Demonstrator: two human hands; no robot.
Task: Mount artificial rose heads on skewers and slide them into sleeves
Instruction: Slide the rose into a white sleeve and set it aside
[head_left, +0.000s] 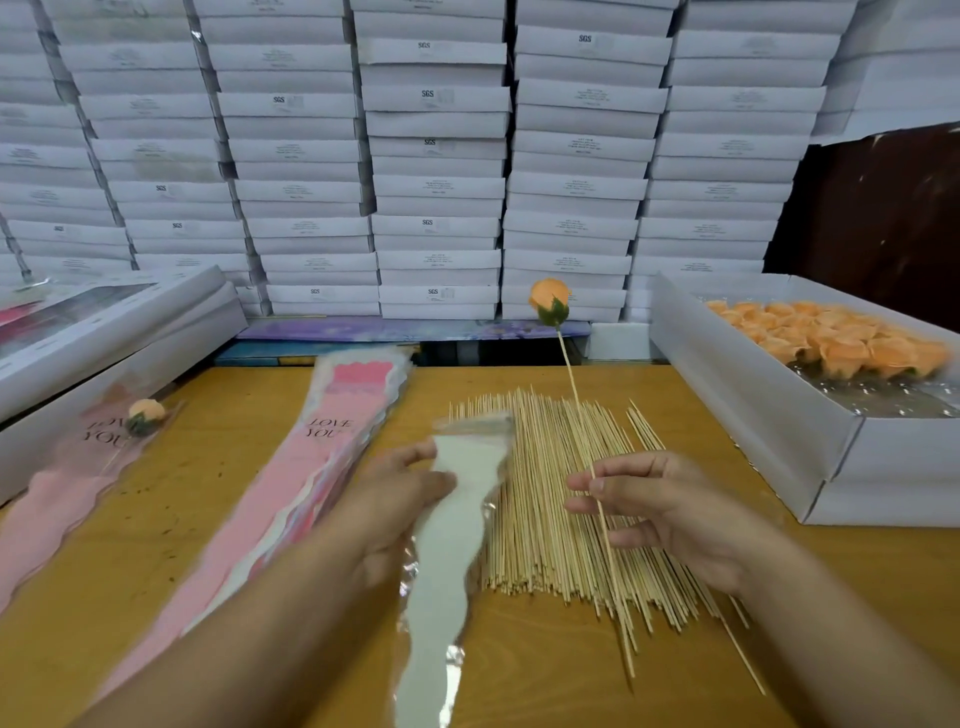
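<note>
My right hand (670, 512) pinches a wooden skewer (574, 384) that rises up and away, with an orange rose head (549, 302) mounted on its far tip. My left hand (400, 493) grips a clear sleeve (447, 561), its white back side toward me, held over the table's middle beside the skewer. A heap of loose skewers (550, 499) lies under and between both hands. A stack of pink "LOVE YOU" sleeves (291, 483) lies to the left. Further left lies a finished sleeve (67, 478) with a rose (145, 415) inside.
An open white box (779, 410) full of orange rose heads (841, 338) stands at the right. Flat white boxes (104, 332) lean at the left, and a wall of stacked white boxes (436, 156) fills the back. The wooden table (545, 675) runs beneath everything.
</note>
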